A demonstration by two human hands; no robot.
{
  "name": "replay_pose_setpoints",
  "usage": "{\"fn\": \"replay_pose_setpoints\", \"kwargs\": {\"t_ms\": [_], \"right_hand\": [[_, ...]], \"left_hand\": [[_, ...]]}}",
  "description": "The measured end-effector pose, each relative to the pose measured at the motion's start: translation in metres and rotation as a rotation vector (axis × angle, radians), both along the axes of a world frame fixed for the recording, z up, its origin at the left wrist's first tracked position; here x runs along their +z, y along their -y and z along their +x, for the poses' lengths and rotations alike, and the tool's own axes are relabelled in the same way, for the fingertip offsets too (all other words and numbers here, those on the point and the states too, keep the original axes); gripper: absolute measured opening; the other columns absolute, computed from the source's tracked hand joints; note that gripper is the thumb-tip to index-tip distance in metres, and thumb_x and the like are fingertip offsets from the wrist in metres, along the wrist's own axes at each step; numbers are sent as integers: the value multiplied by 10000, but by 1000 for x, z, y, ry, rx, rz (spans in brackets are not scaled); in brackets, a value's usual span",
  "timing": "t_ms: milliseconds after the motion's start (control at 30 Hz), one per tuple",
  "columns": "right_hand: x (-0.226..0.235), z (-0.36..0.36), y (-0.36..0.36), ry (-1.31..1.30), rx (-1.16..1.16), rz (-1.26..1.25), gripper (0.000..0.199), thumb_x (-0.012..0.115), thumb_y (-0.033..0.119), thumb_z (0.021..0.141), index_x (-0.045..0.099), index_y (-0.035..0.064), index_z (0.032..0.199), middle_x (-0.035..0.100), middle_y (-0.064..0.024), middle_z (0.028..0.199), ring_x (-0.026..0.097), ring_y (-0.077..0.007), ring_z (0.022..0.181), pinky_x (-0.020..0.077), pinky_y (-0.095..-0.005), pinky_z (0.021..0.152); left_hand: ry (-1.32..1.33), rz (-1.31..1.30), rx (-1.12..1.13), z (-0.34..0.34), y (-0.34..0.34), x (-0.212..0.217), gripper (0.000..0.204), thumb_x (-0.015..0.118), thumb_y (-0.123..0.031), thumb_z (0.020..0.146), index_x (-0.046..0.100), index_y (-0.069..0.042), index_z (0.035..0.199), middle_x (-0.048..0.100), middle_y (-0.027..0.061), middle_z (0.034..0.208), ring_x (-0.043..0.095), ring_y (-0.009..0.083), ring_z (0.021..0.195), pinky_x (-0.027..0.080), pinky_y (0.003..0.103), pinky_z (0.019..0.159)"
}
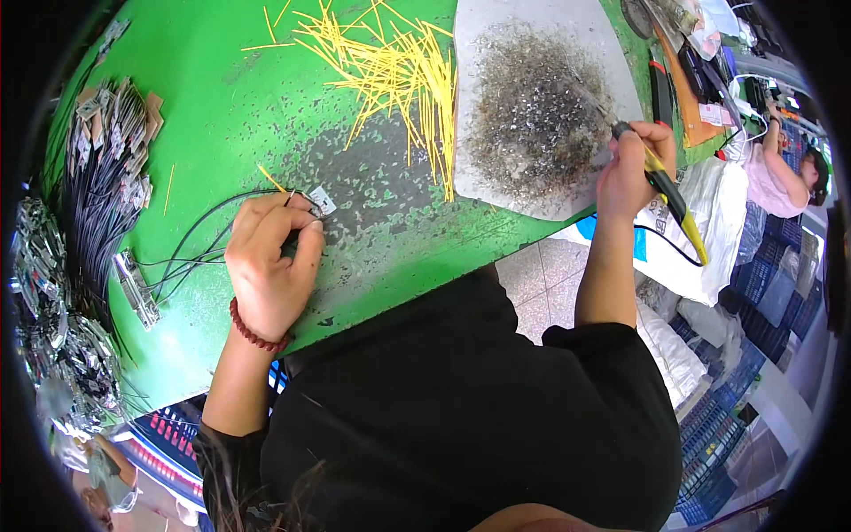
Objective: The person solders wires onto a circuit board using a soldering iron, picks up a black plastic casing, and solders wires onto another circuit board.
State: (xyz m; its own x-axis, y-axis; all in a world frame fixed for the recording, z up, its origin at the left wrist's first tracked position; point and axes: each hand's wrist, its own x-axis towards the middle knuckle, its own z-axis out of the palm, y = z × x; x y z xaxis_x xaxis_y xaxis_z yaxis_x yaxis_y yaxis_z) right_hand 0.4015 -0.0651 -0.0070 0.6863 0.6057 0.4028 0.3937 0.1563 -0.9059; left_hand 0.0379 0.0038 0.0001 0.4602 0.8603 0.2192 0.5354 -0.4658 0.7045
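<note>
Bench: a green bench (239, 97) with worn, grey-scuffed paint, curving across the upper left of the view; pale floor tiles show below its edge.
Left hand: the left hand (270, 262), with a red bead bracelet (253, 335) at the wrist, rests on the bench, its fingertips pressed together and pinching the ends of thin black wires (191, 244) beside a small silver part (323, 202).
Black wires: they loop out to the left from the pinching fingers and lie flat on the bench.
Right hand: the right hand (631, 173) is closed around a yellow-and-black soldering iron (667, 191), whose tip points at the grey plate.
Grey plate: a grey plate (505, 22) on the bench's right end, covered with dark, speckled residue.
Yellow pieces: a loose heap of thin yellow sticks (394, 71) lies just left of the plate.
Wire bundles: bundles of black leads with silver tags (106, 168) are stacked along the left rim.
Background: another person (780, 173) sits at the far right among blue crates (753, 275).
</note>
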Motion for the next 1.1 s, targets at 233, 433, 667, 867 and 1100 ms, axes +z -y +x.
{"fn": "replay_pose_setpoints", "kwargs": {"t_ms": [233, 433, 667, 867, 1100], "right_hand": [[-9, 13, -8, 31, -96, -20, 83, 635, -1, 763, 574, 17, 818, 558, -6, 667, 502, -60, 570, 389, -203, 536], [-9, 6, -9, 31, -110, -16, 79, 628, -6, 757, 569, 20, 803, 562, -17, 662, 514, -77, 563, 397, -213, 534], [-17, 25, -4, 74, -81, 20, 44, 590, -8, 783, 562, 16, 807, 572, -59, 693, 537, -118, 568, 428, -249, 554], [-3, -62, -3, -9, 265, 77, 130, 575, 9, 738, 541, -26, 858, 534, -92, 732, 512, -128, 531, 438, -224, 521], [-10, -147, 7, -98, 694, -71, 329, 756, 220, 805, 539, 1, 917, 587, -97, 805, 497, -118, 657, 394, -249, 591]], "left_hand": [[-14, -17, 5, 3, 0, 0, 109, 691, 61, 696, 637, -3, 765, 664, 115, 863, 628, 259, 819, 510, 341, 739], [-26, -36, 25, -3, 3, 0, 104, 689, 56, 696, 634, -5, 760, 665, 120, 878, 630, 262, 821, 511, 341, 741], [14, 32, -8, -3, -1, -4, 97, 696, 22, 698, 615, -28, 719, 680, 109, 881, 646, 269, 796, 529, 348, 733], [55, 133, 12, -3, 0, -14, 94, 700, -2, 688, 624, -39, 727, 677, 80, 852, 644, 251, 764, 533, 330, 669], [43, 130, 67, -2, 4, -15, 108, 693, 33, 682, 609, -28, 714, 672, 95, 861, 645, 251, 799, 523, 332, 698]]}}
